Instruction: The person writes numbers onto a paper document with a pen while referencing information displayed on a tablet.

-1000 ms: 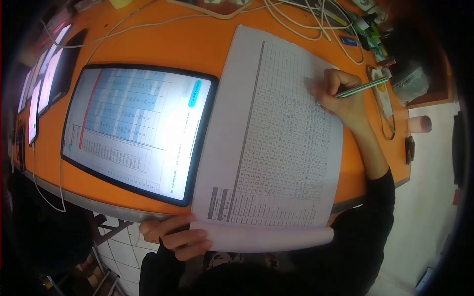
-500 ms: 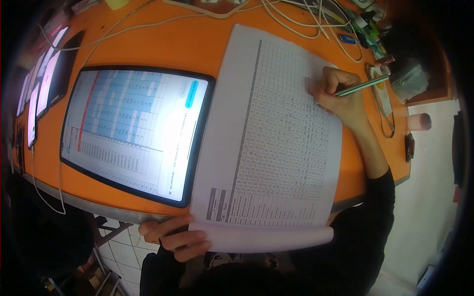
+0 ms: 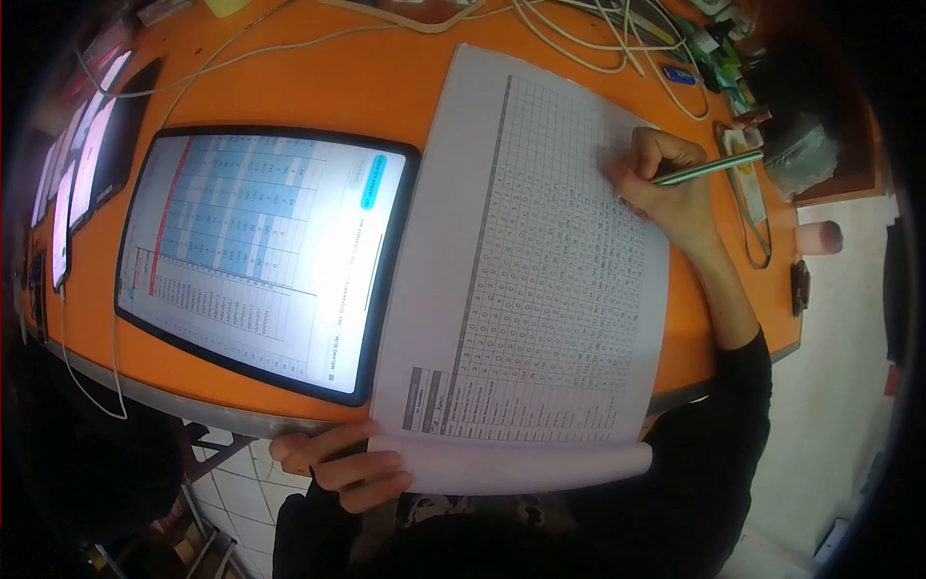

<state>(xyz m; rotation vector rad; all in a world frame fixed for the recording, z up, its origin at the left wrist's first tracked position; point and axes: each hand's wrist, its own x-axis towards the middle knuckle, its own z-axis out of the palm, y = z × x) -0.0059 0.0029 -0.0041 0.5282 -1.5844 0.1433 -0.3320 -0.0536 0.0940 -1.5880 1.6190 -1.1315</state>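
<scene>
A large printed sheet [image 3: 424, 251] with a table of handwritten figures lies on the orange desk, its near edge curling over. My right hand [image 3: 670, 188] is closed around a green pen [image 3: 709, 167] and rests on the sheet's right part, at the filled rows. The pen's tip is hidden by my fingers. At the near left corner my left hand [image 3: 352, 468] grips the curled edge of the sheet, fingers bent over it. Left of the sheet lies a lit tablet [image 3: 260, 261] showing a spreadsheet with blue cells; neither hand touches it.
Several lit phones [image 3: 82, 154] stand at the far left of the orange desk [image 3: 386, 87]. White cables [image 3: 569, 58] loop across the back. A dark blue small item [image 3: 678, 74], a plastic bag [image 3: 801, 159] and a pink cup [image 3: 820, 237] are on the right.
Almost nothing differs. The pen and my right hand have shifted very slightly; my left hand stays on the curled edge.
</scene>
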